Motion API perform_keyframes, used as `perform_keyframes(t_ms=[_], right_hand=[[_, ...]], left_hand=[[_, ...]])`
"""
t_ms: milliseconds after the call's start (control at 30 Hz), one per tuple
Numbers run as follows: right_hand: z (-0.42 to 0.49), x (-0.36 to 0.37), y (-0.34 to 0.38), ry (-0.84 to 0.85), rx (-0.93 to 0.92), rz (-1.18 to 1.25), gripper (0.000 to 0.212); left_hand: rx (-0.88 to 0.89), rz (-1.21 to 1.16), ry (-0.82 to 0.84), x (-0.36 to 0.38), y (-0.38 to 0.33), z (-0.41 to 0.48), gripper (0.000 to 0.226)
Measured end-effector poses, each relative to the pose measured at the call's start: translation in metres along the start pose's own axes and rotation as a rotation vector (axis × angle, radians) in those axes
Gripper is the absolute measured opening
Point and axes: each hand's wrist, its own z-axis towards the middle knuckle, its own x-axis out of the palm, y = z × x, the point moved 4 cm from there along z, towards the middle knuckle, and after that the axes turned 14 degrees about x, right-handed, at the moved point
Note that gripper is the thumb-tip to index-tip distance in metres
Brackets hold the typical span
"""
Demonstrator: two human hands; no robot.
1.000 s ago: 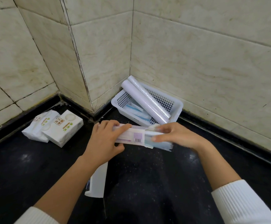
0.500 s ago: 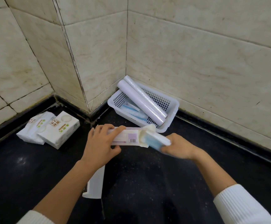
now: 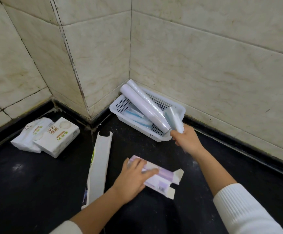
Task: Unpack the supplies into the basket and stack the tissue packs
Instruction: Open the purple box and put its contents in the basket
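A white perforated basket (image 3: 120,105) sits in the wall corner with two white rolls (image 3: 145,107) lying across it and blue-white packets (image 3: 134,117) inside. My right hand (image 3: 186,140) grips a clear-wrapped pack with blue contents (image 3: 173,119) over the basket's near right corner. My left hand (image 3: 134,178) lies on an opened purple-and-white carton (image 3: 162,179) on the black floor, fingers spread over its left end. Two white tissue packs (image 3: 59,136) lie side by side at the left, the soft one (image 3: 27,137) partly under the boxy one.
A long opened white carton (image 3: 99,166) lies on the black floor between the tissue packs and my left hand. Beige tiled walls with a black base strip (image 3: 238,146) close off the back and right.
My right hand pulled the blue pack out of the purple carton and carried it up to the basket. My left hand lowered the emptied carton onto the floor.
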Motion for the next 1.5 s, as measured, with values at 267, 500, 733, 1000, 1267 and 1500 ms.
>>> perform_keyframes(t_ms=[267,500,733,1000,1267,1500], right_hand=[[0.073,0.032,0.029,0.009,-0.075,-0.589,0.04],[0.111,0.063,0.023,0.138,-0.032,-0.799,0.062],[0.116,0.065,0.014,0.131,-0.044,-0.669,0.072],[0.113,0.087,0.019,0.079,-0.124,-0.738,0.042],[0.099,0.07,0.037,-0.055,-0.184,-0.676,0.017],[0.09,0.078,0.026,0.141,-0.063,-0.753,0.034]], left_hand=[[0.039,-0.183,0.134,0.029,0.024,-0.01,0.076],[0.009,-0.357,0.134,0.03,0.029,-0.001,0.074],[0.008,-0.381,0.113,0.035,0.028,0.002,0.076],[-0.01,-0.454,0.084,0.037,0.021,0.0,0.074],[-0.033,-0.501,0.048,0.036,0.021,-0.001,0.076],[-0.057,-0.499,0.052,0.031,0.023,-0.005,0.078]])
